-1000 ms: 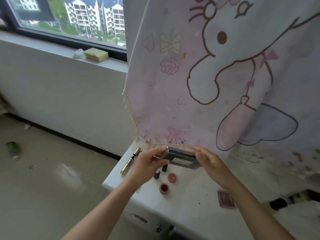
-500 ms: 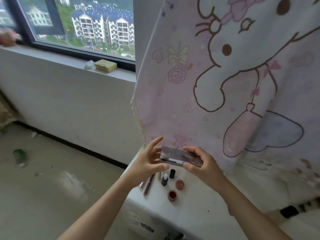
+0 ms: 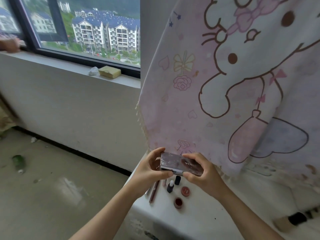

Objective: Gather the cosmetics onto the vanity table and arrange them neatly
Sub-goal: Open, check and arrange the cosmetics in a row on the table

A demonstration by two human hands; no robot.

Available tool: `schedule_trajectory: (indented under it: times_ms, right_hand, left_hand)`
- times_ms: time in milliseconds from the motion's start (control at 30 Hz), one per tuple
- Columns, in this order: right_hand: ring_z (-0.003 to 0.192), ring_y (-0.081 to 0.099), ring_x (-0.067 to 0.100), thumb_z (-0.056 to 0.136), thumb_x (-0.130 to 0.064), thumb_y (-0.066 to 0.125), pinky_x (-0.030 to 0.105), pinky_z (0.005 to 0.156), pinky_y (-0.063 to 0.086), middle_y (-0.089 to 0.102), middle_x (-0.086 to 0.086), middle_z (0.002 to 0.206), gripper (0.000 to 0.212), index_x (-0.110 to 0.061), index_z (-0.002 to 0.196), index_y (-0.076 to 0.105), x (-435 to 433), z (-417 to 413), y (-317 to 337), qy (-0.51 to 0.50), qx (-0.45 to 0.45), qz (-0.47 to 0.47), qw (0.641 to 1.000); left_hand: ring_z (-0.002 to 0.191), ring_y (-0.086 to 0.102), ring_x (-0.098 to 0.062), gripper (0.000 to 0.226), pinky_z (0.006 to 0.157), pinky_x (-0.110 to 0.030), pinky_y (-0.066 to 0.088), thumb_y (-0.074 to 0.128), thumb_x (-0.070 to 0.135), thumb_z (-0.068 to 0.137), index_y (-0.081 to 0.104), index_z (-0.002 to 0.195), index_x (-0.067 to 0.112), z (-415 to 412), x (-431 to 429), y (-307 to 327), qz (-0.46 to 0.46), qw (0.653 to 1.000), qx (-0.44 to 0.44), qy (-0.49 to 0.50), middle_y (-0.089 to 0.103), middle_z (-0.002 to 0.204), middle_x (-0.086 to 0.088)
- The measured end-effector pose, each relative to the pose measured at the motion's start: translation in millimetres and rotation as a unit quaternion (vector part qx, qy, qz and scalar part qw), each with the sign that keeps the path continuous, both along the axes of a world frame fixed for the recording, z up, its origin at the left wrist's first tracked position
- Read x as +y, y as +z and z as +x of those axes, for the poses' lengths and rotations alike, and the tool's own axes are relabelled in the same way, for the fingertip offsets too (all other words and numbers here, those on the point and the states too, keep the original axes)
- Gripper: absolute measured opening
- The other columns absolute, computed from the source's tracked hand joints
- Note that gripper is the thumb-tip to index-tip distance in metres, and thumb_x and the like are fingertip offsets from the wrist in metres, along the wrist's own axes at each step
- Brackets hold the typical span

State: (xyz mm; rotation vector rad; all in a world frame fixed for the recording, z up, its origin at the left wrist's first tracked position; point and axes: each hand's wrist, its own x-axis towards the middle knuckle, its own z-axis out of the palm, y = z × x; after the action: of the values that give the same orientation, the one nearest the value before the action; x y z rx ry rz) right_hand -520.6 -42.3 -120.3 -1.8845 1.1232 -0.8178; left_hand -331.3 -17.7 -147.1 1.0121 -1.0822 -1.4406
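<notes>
**Palette turned lid-up above the table**

Head view: over the last second the mottled grey-brown rectangular makeup palette has turned from edge-on to lid-up. It seems closed and ready to set down. The left hand and right hand each pinch one end, fingers curled over the top and thumbs beneath. The palette hangs above the white vanity table, over the round red pots

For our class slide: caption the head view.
The left hand and right hand hold a palette above cosmetics on the vanity table.
</notes>
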Motion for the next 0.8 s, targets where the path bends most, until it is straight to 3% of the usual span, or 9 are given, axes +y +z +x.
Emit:
schedule_trajectory:
  times_ms: [167,233,433,600,733,800]
  right_hand:
    - [0.106,0.059,0.011,0.056,-0.044,0.062,0.022,0.094,0.047,0.059,-0.003,0.109,0.042,-0.043,0.097,0.058,2.4,5.1,-7.4,0.004,-0.026,0.011,1.000]
    - [0.107,0.060,0.011,0.056,-0.042,0.063,0.023,0.095,0.047,0.059,-0.002,0.110,0.042,-0.041,0.097,0.059,4.1,7.0,-8.7,0.001,-0.036,0.020,0.999]
    - [0.110,0.059,0.006,0.054,-0.042,0.064,0.020,0.095,0.047,0.059,-0.006,0.115,0.045,-0.039,0.098,0.059,12.8,13.1,-13.7,-0.019,-0.059,0.063,0.996]
    - [0.102,0.059,-0.003,0.053,-0.045,0.063,0.006,0.084,0.044,0.059,-0.006,0.109,0.044,-0.040,0.096,0.059,29.3,12.9,-24.9,-0.058,-0.041,0.085,0.994]
    - [0.094,0.059,-0.001,0.049,-0.050,0.056,0.005,0.074,0.045,0.061,-0.010,0.100,0.045,-0.038,0.093,0.059,45.3,1.4,-32.8,-0.150,-0.081,0.136,0.976]
    - [0.094,0.056,-0.011,0.051,-0.053,0.053,0.001,0.074,0.043,0.058,-0.016,0.103,0.050,-0.039,0.099,0.055,55.4,-11.1,-31.9,-0.169,-0.060,0.142,0.974]
  left_hand:
    - [0.084,0.062,-0.015,0.078,0.081,-0.029,0.050,0.080,0.013,0.042,0.052,0.114,0.021,6.3,-1.1,-3.7,0.003,1.000,0.005,-0.005,0.069,0.089,0.004]
    - [0.083,0.063,-0.014,0.077,0.078,-0.026,0.051,0.080,0.013,0.041,0.052,0.113,0.021,8.4,-2.0,-5.0,0.000,1.000,0.005,-0.011,0.069,0.090,0.004]
    - [0.083,0.064,-0.011,0.077,0.075,-0.022,0.053,0.079,0.015,0.041,0.052,0.113,0.020,14.9,-1.1,-12.7,0.009,1.000,0.006,-0.029,0.070,0.089,0.006]
    - [0.082,0.065,-0.006,0.077,0.071,-0.018,0.052,0.079,0.013,0.041,0.053,0.113,0.019,13.8,1.9,-28.8,0.031,0.998,0.008,-0.059,0.072,0.086,0.009]
    - [0.085,0.064,0.006,0.072,0.070,-0.011,0.049,0.071,-0.016,0.059,0.048,0.119,0.015,0.1,7.2,-39.8,0.035,0.992,0.008,-0.118,0.063,0.102,0.006]
    - [0.083,0.061,0.015,0.067,0.066,-0.006,0.048,0.058,-0.029,0.067,0.046,0.114,0.018,-12.1,8.9,-43.0,0.046,0.988,0.019,-0.143,0.057,0.106,0.010]
